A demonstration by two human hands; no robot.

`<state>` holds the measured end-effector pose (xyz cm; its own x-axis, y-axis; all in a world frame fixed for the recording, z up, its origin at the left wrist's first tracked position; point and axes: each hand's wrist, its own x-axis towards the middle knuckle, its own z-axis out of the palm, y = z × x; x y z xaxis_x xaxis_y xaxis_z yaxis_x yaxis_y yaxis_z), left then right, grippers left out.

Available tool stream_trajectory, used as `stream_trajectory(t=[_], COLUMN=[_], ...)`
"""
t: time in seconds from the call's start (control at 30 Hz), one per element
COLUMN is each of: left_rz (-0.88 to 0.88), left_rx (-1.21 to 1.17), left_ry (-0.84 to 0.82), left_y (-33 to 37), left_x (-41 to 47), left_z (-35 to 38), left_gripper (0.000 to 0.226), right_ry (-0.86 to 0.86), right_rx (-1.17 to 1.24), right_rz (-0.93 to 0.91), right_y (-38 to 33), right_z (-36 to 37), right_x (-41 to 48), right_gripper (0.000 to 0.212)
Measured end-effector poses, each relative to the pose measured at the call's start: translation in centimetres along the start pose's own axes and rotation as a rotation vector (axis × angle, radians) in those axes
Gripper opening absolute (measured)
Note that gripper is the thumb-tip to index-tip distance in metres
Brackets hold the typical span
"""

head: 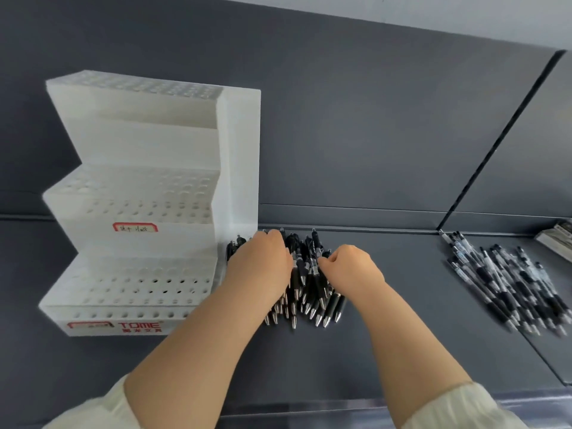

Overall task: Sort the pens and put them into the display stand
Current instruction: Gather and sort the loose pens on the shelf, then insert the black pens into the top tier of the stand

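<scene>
I see my left hand (263, 263) and right hand (351, 266), fingers curled gripping black pens (309, 292) beside the display stand (139, 196).

The display stand (139, 196) sits left of the pen pile (309, 292); a second pile (507, 283) lies far right, perhaps beside a box (555, 239).

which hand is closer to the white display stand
Left. The left hand lies on the pile of black pens just beside the display stand; the right hand is at the pile's other side, farther from the stand.
</scene>
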<state>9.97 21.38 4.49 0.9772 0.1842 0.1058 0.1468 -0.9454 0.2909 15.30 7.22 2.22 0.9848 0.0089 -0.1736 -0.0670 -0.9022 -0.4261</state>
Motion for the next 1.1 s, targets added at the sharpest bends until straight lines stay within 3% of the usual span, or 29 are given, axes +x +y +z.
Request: stream_trajectory(t=[0.17, 0.4, 0.53, 0.8, 0.87, 1.1], left_rz=[-0.119, -0.149, -0.118, -0.04, -0.015, 0.06], left_rx=[0.067, 0.226, 0.04, -0.515, -0.575, -0.638], left_ry=[-0.127, -0.12, 0.049, 0.269, 0.278, 0.315], left_y=[0.6, 1.8, 2.0, 1.3, 0.3, -4.9], left_x=[1.8, 2.4, 1.5, -2.0, -2.6, -4.0], left_z=[1.6, 2.0, 1.9, -3.2, -5.0, -11.9], left_gripper=[0.023, 0.038, 0.035, 0.014, 0.01, 0.017], right_ry=[-0.1, -0.171, -0.135, 0.014, 0.044, 0.082], right_rx=[0.024, 0.258, 0.351, 0.618, 0.687, 0.844], right_rz=[-0.039, -0.149, -0.267, -0.346, -0.4, -0.595], right_y=[0.0, 0.7, 0.9, -1.6, -3.1, -9.3], right_z=[0.1, -1.0, -2.2, -4.1, -4.3, -6.2], right_x=[1.7, 2.0, 1.2, -1.8, -2.7, -6.2], right_gripper=[0.044, 0.048, 0.045, 0.011, 0.002, 0.01])
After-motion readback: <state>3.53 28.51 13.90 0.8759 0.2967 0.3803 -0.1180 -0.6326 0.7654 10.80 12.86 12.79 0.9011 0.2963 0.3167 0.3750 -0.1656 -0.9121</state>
